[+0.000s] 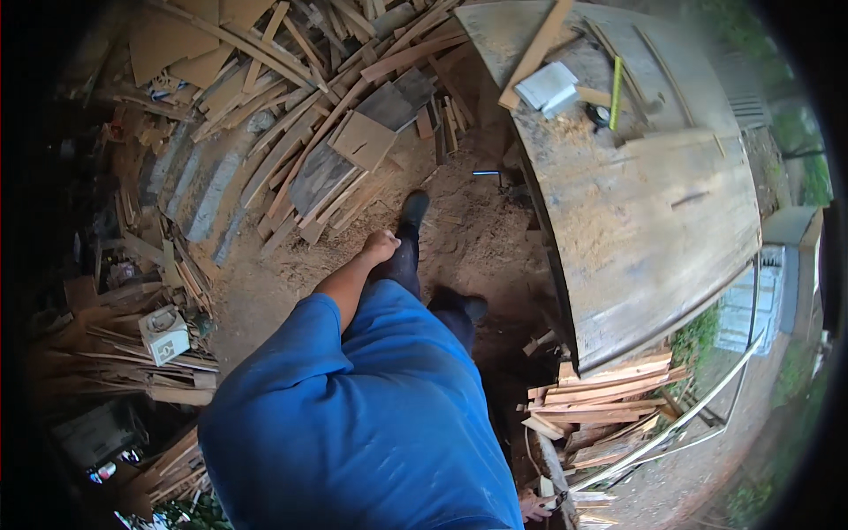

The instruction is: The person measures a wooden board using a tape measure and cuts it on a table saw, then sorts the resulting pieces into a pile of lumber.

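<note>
My left hand (382,246) hangs in front of my left leg, fingers curled in, with nothing showing in it. At the lower edge, my right hand (534,506) reaches out beside my blue shirt toward a wooden post (555,468). A small whitish piece (547,487) and a dark cord are close to its fingers. Whether that hand grips any of them is too small and partly hidden to tell.
A large wooden tabletop (654,230) with sawdust fills the right side. On it lie a white packet (548,88), a tape measure (599,115) with its yellow blade out, and wood strips. Stacked boards (609,397) lie below; scrap wood (291,177) piles up left.
</note>
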